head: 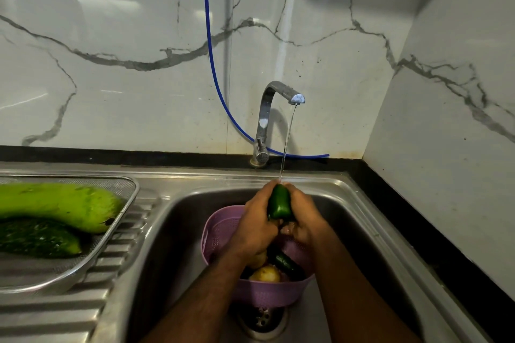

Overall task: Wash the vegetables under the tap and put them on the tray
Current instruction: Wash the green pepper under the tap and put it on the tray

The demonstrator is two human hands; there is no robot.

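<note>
White marble-veined wall panels (139, 36) back a stainless steel sink (362, 203) set in a corner. Over the basin, a dark green bell pepper (279, 203) is held upright between both hands: the left hand (255, 224) wraps its fingers round the left side, the right hand (305, 220) grips the right side. A thin stream of water (287, 142) from the chrome angular tap (274, 108) lands on the pepper's top. Beneath the hands sits a pink perforated plastic basket (220, 227), holding a yellowish potato (265, 273) and a dark green cucumber (288, 263). On the ribbed drainboard to the left, a steel mesh tray (83, 267) carries a pale green bottle gourd (61, 203) and a dark green gourd (36, 237), touching. A blue hose (213, 64) hangs down the wall
</note>
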